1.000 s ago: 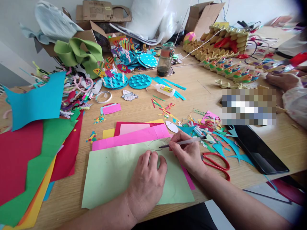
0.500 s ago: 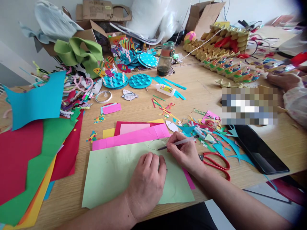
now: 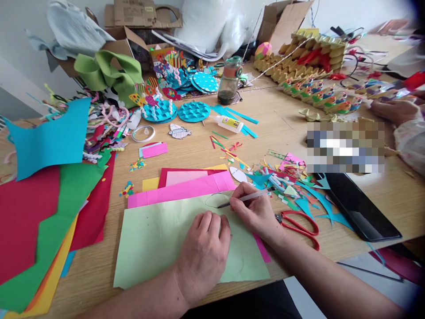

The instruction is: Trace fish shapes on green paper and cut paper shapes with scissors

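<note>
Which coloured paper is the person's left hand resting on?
The pale green sheet, with the curved line drawn near its far edge. The left hand lies on it, while the bright pink sheet only pokes out from underneath.

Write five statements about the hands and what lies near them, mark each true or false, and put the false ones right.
1. The right hand holds a pen. True.
2. The left hand grips the scissors. False: it rests on the pale green paper; the scissors lie beside the right wrist.
3. The pen's tip is at a curved line drawn on the pale green paper. True.
4. The glue bottle stands upright. False: it lies on its side.
5. The phone lies to the right of the scissors. True.
</note>
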`<action>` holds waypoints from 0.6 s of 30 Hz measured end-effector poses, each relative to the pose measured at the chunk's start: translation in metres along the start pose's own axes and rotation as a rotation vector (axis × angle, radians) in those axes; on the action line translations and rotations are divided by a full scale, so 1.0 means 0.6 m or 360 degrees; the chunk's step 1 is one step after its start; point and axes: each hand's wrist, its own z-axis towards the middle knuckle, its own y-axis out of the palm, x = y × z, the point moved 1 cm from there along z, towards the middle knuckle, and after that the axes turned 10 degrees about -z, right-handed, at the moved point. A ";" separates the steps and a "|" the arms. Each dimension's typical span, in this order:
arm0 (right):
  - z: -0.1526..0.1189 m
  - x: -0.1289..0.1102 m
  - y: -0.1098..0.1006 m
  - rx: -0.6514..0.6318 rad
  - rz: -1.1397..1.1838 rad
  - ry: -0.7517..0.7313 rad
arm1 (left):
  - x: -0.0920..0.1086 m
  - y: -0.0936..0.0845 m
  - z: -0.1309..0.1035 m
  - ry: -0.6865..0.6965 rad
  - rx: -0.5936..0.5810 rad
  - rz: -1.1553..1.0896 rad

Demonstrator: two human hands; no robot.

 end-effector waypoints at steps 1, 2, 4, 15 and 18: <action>0.000 0.000 0.000 0.0001 -0.0002 0.0002 | 0.000 0.000 0.000 -0.0002 0.0001 0.0000; 0.000 0.000 0.000 0.0003 -0.0007 0.0002 | 0.000 0.000 -0.001 -0.0003 0.0005 0.0001; 0.000 0.001 -0.001 0.0010 -0.0015 -0.0001 | 0.000 0.000 -0.001 0.0000 0.0013 0.0002; 0.001 -0.001 -0.001 0.0039 -0.0017 -0.0007 | -0.001 0.000 0.001 0.0004 0.0009 -0.0005; 0.001 0.000 -0.001 0.0046 -0.0016 -0.0017 | -0.001 -0.001 0.001 0.0000 0.0006 -0.0010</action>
